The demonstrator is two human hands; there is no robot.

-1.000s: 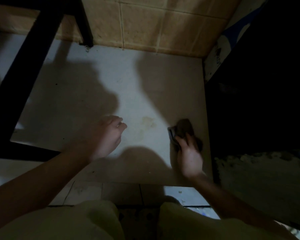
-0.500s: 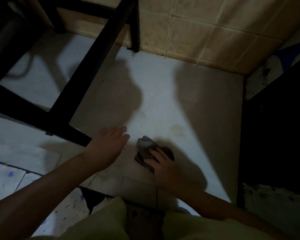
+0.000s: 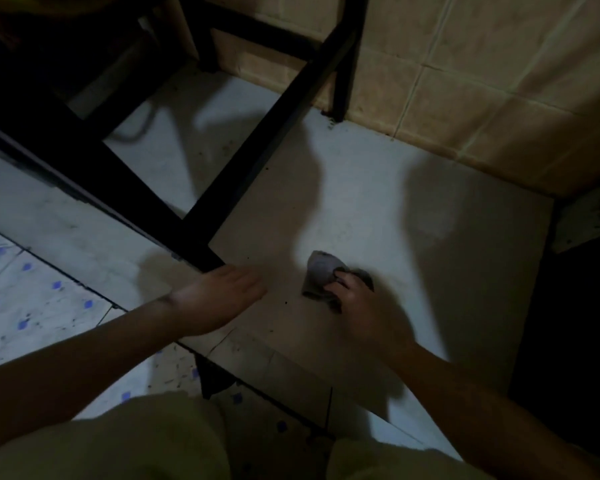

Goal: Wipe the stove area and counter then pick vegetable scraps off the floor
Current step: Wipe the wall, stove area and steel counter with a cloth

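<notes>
On a dim white counter point(image 3: 378, 188) beside a black metal stand point(image 3: 222, 188), the left hand point(image 3: 219, 296) lies flat and open, fingers together, holding nothing. To its right, the right hand point(image 3: 364, 303) presses a crumpled grey rag point(image 3: 321, 273) to the surface, apparently mid-wipe; next, probably, a sweep toward the tiled wall point(image 3: 482, 81).

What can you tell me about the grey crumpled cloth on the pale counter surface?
The grey crumpled cloth looks like a soft, worn rag, bunched into a lump with folds, not spread flat. It lies on the pale counter surface, near its front edge and right of the black metal frame. The right hand presses on its near side, fingers curled over it. The left hand rests flat beside it, apart from it. Dim light hides any pattern or wetness.
</notes>
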